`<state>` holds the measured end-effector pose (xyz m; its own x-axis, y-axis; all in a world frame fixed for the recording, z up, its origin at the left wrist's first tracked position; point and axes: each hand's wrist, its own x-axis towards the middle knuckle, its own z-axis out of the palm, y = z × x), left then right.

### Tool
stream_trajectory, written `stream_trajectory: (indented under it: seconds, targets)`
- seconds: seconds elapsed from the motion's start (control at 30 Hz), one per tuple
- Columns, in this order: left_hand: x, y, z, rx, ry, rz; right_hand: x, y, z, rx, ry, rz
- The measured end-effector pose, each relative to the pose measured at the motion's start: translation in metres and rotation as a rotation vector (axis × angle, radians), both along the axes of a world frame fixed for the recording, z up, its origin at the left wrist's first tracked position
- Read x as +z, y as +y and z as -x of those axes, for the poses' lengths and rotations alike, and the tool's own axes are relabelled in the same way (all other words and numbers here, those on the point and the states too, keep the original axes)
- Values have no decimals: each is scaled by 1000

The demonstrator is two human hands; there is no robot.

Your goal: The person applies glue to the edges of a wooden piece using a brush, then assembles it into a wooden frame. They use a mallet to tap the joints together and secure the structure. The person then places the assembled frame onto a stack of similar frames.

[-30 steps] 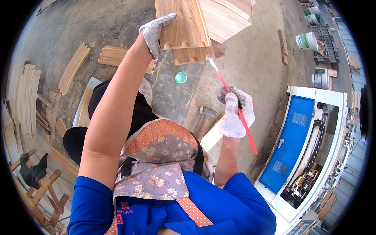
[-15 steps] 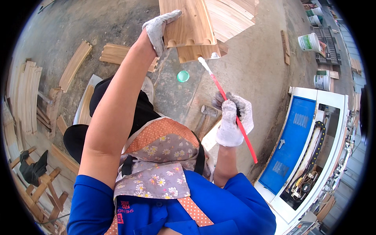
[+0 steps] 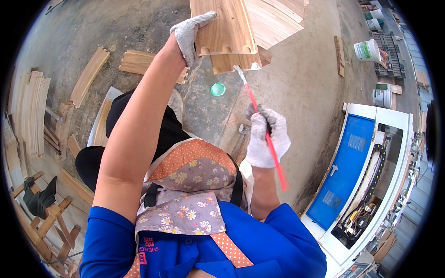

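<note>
My left hand [image 3: 189,38], in a pale work glove, grips the left edge of a wooden board [image 3: 225,28] at the top of the view. Rounded notches run along the board's near edge. Beneath it a second wooden piece [image 3: 225,63] juts out toward me. My gloved right hand [image 3: 269,138], its fingers stained dark, is closed around a thin red-handled brush [image 3: 251,98]. White paste coats the brush tip, which touches the near edge of the lower piece. A white blob [image 3: 255,66] shows at that piece's right corner.
On the floor lie a green lid [image 3: 218,89], a mallet [image 3: 244,129] and wooden pieces [image 3: 90,76]. Pale boards [image 3: 273,23] sit behind the held board. A blue-and-white machine cabinet [image 3: 340,167] stands at right, with white buckets [image 3: 367,50] farther back. Wooden strips [image 3: 34,113] are stacked at left.
My right hand has moved slightly left, and the brush tip has come against the lower wooden piece's near edge. My left hand keeps its hold on the board.
</note>
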<state>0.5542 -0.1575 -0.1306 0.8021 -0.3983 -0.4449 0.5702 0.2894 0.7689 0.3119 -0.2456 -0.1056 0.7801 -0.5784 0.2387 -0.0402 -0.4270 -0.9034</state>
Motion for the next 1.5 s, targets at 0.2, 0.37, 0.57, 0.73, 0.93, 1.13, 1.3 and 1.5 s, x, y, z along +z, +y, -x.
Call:
stream_trajectory:
  seconds: [0.2, 0.37, 0.57, 0.73, 0.93, 1.13, 1.3, 1.5]
  targets:
    - [-2, 0, 0, 4, 16, 36, -9, -1, 2, -113, -60, -192]
    - [1, -1, 3, 4, 17, -15, -5, 4, 4, -27, 22, -71]
    - [-5, 2, -2, -14, 26, 11, -4, 1, 6, 25, 15, 5]
    - [-1, 1, 0, -17, 29, -12, -5, -4, 5, 49, -36, 121]
    - [0, -1, 4, 21, 2, -20, 2, -3, 3, 125, -33, 250]
    - [3, 1, 5, 7, -2, 3, 9, -10, 11, 8, -71, 182]
    - [-9, 0, 1, 18, -14, 25, 21, -1, 12, 147, -110, 220]
    - [-12, -6, -1, -15, -34, 9, 8, 4, 5, 138, -86, 186]
